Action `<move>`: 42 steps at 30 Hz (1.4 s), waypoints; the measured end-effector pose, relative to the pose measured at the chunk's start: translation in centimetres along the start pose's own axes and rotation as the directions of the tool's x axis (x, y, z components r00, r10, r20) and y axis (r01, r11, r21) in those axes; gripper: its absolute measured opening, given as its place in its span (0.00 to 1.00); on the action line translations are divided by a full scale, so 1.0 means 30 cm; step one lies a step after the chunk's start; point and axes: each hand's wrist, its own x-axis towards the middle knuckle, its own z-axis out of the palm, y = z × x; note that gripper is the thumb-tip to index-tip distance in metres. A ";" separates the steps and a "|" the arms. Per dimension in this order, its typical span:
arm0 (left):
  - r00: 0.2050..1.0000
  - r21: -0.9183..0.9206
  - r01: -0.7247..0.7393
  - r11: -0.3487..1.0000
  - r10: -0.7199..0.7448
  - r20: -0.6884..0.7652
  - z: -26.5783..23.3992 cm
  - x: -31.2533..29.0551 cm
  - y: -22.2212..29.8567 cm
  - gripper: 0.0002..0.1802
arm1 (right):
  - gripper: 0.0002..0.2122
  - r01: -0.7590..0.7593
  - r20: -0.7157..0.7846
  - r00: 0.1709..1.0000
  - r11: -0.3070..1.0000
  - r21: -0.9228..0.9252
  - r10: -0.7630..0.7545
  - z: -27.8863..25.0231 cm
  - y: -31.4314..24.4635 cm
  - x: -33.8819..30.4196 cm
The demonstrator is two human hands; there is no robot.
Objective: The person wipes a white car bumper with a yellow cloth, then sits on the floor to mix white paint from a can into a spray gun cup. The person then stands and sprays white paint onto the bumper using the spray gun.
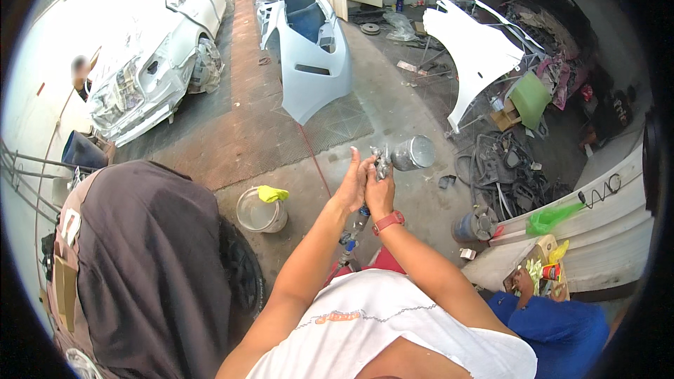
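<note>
My right hand [380,184] is closed around the spray gun [382,163], and its metal cup [414,152] juts out to the right of the grip. My left hand [356,184] sits just left of the gun, thumb raised, fingers meeting the right hand (I cannot tell whether they also wrap the gun). A fitting with a blue valve [351,245] hangs below the gun, between my forearms. Left of the gun and nearer me, a bucket [279,223] has a yellow cloth [272,194] over its rim. Beyond the gun, slightly left, stands a pale blue-grey body panel [316,84]; beyond it to the right is a white fender [474,49].
</note>
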 end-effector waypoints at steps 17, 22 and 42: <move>0.811 0.530 0.243 0.812 0.129 -0.570 -0.409 0.505 0.044 0.43 | 0.37 -0.183 -0.011 0.980 0.924 0.335 0.198 0.056 0.361 1.252; 0.510 0.344 0.465 0.816 0.071 -0.857 -0.577 0.224 -0.240 0.45 | 0.36 -0.135 0.011 0.991 0.962 0.236 0.137 0.101 0.442 1.679; 0.008 -0.173 0.653 0.737 -0.235 -0.972 -0.341 -0.250 -0.717 0.34 | 0.32 0.139 0.774 0.629 0.990 -0.026 -0.068 0.180 0.801 1.774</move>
